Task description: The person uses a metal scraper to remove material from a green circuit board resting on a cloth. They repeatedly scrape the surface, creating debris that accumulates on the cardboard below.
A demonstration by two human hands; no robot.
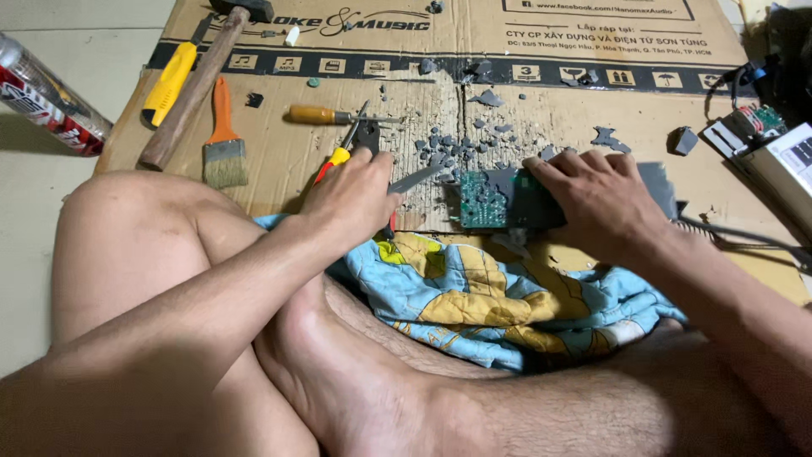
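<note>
Both hands closed: left hand [351, 196] on blade [414, 178], right hand [592, 196] on circuit board [495, 201]

Bare flattened brown cardboard [279, 165] lies open between the wooden-handled paintbrush [223, 135] and the orange-handled screwdriver [326, 115], while scattered grey broken chips [457, 142] crowd the green circuit board [499, 201].

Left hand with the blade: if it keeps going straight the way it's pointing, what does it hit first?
Likely the green circuit board pinned by the right hand; the left hand aims its blade at the board's left edge.
</note>
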